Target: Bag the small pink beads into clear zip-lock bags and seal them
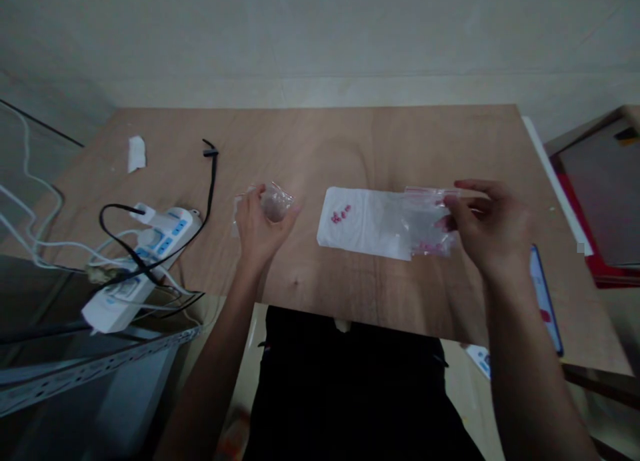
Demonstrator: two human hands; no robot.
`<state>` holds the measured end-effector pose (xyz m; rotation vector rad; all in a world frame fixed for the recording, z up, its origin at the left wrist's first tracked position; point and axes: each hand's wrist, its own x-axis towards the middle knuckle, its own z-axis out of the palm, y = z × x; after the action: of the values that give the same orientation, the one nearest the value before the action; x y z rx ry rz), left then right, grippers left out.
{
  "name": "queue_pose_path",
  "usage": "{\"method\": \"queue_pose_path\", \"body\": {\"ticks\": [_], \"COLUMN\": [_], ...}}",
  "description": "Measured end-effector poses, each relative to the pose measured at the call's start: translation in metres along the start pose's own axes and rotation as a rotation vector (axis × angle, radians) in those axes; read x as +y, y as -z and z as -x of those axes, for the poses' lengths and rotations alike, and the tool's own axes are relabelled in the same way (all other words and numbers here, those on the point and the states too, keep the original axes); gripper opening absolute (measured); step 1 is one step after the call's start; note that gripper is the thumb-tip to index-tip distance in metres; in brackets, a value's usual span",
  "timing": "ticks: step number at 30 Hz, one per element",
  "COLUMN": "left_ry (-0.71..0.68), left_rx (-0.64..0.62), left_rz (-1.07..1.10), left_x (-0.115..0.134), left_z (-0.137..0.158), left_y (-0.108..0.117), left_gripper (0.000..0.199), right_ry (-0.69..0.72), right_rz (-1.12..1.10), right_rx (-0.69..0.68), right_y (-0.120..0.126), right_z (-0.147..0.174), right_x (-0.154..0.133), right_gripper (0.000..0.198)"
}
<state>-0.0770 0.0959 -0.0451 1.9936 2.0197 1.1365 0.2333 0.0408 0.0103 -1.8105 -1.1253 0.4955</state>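
Observation:
My left hand (263,226) is over a crumpled clear plastic bag (278,197) on the wooden table. Its fingertips touch the bag, with the thumb spread apart from the fingers. A white paper sheet (373,224) lies in the middle, with several small red beads (341,214) grouped on its left part. Overlapping its right end is a clear zip bag (425,224) that has more red pieces along its bottom. My right hand (487,224), slightly blurred, pinches that bag's right edge between thumb and fingers.
To the left, a white power strip (145,267) with tangled cables sits at the table's edge. A black cable (213,174) reaches further in, and a white scrap (136,154) lies behind. A phone (546,297) rests right of my right forearm, near a red-edged box (600,201).

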Motion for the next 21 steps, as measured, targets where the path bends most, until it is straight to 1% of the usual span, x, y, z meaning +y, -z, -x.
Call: {"method": "queue_pose_path", "body": {"ticks": [1, 2, 3, 5, 8, 12, 15, 18, 21], "left_ry": [0.001, 0.004, 0.009, 0.009, -0.017, -0.130, -0.230, -0.269, -0.263], "left_rx": [-0.024, -0.059, -0.093, -0.139, -0.121, -0.063, -0.041, -0.054, -0.080], "left_rz": [-0.093, -0.160, -0.209, -0.248, -0.245, -0.213, -0.161, -0.082, 0.005], "left_x": [-0.007, -0.011, -0.014, -0.016, -0.015, -0.019, -0.020, -0.019, -0.017], "left_z": [-0.006, -0.010, -0.014, -0.020, -0.024, -0.025, -0.022, -0.018, -0.013], "left_y": [-0.004, -0.008, -0.011, -0.016, -0.018, -0.020, -0.017, -0.014, -0.014], "left_gripper": [0.083, 0.089, 0.089, 0.079, 0.060, 0.052, 0.050, 0.050, 0.043], "right_ry": [-0.007, -0.011, -0.007, 0.027, 0.100, 0.218, 0.299, 0.378, 0.447], "right_rz": [0.102, 0.193, 0.272, 0.389, 0.467, 0.419, 0.312, 0.166, 0.039], "right_rx": [0.007, 0.015, 0.028, 0.082, 0.163, 0.149, 0.088, -0.038, -0.191], "right_y": [0.001, 0.001, 0.000, -0.001, -0.001, -0.001, -0.009, -0.031, -0.069], "right_z": [-0.005, -0.009, -0.012, -0.013, -0.010, -0.002, 0.009, 0.018, 0.021], "right_x": [0.006, 0.012, 0.016, 0.021, 0.024, 0.018, 0.002, -0.019, -0.038], "right_gripper": [0.031, 0.032, 0.035, 0.043, 0.045, 0.041, 0.031, 0.020, 0.017]}}
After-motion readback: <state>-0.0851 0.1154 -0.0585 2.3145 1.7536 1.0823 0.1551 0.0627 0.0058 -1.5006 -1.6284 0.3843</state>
